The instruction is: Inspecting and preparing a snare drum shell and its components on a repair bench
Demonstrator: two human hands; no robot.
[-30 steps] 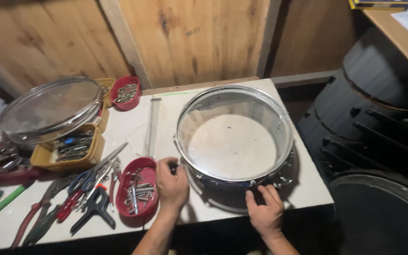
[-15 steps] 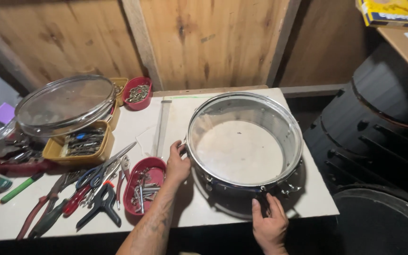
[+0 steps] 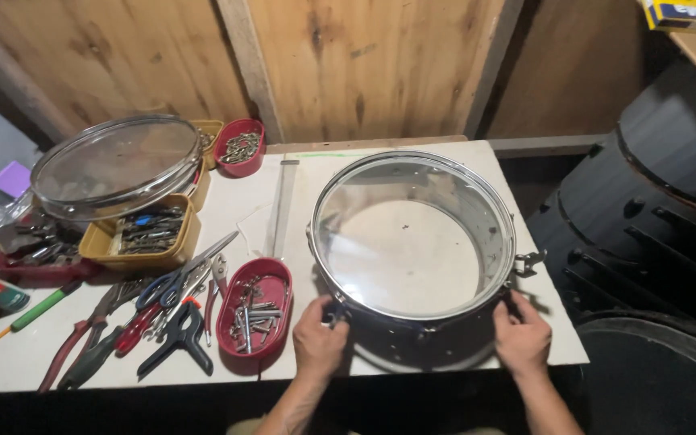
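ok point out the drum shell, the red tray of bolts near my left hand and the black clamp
drum shell [image 3: 412, 165], head view, far top rim
red tray of bolts [image 3: 277, 274], head view, right rim
black clamp [image 3: 180, 332], head view, body

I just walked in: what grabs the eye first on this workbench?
The big drum shell, open on top, sits at the right of the white table, with the left hand and right hand gripping its near side. Left of it lies a red tray of bolts beside a heap of pliers. A clear drumhead rests at the far left.
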